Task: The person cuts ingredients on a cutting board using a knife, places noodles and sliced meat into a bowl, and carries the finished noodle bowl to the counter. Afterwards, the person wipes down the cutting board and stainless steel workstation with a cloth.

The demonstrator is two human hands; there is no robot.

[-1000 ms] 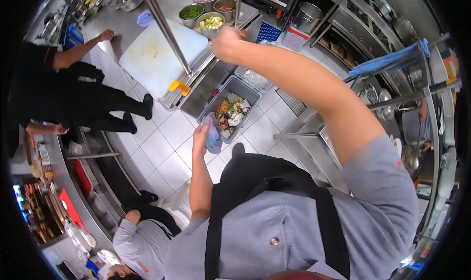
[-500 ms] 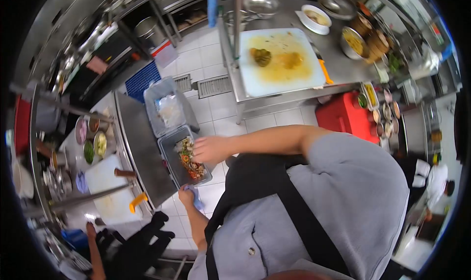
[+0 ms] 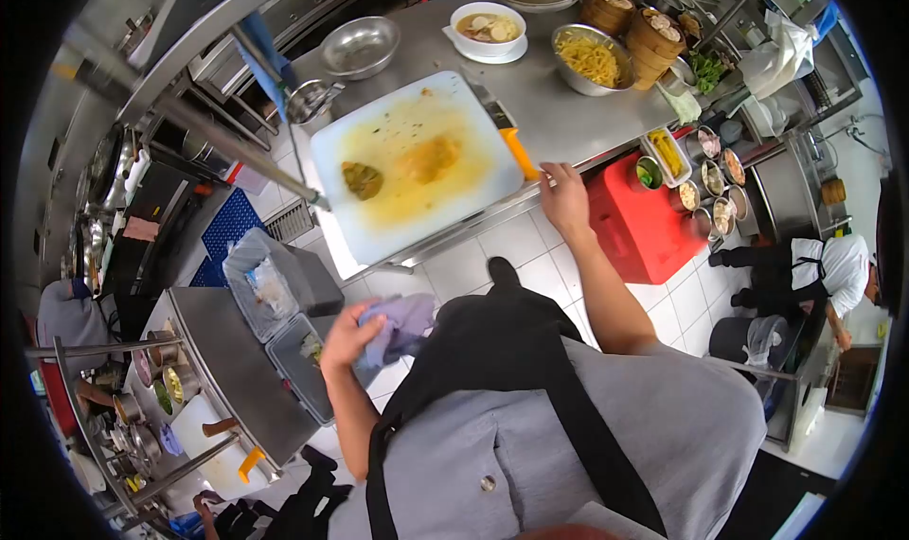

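My left hand (image 3: 348,337) is closed around a bunched purple-grey cloth (image 3: 400,326), held in front of my apron. My right hand (image 3: 565,199) is at the front edge of the steel counter, beside the orange handle end of a knife (image 3: 512,144); its fingers are loosely apart, and whether they touch the handle cannot be told. The knife lies along the right side of a white cutting board (image 3: 398,223). On that stained board are a small dark greenish heap (image 3: 362,180) and a wet yellow-brown patch (image 3: 431,159).
A steel bowl (image 3: 361,47), a white soup bowl (image 3: 488,26), a bowl of yellow noodles (image 3: 589,59) and bamboo steamers (image 3: 655,43) stand on the counter. A red bin (image 3: 632,223) sits right; grey waste bins (image 3: 301,351) stand left. Co-workers (image 3: 843,273) are at both sides.
My right hand has left the food-scrap bin and moved to the counter edge by the knife. The view has turned toward the counter, and my left hand has risen with the cloth.
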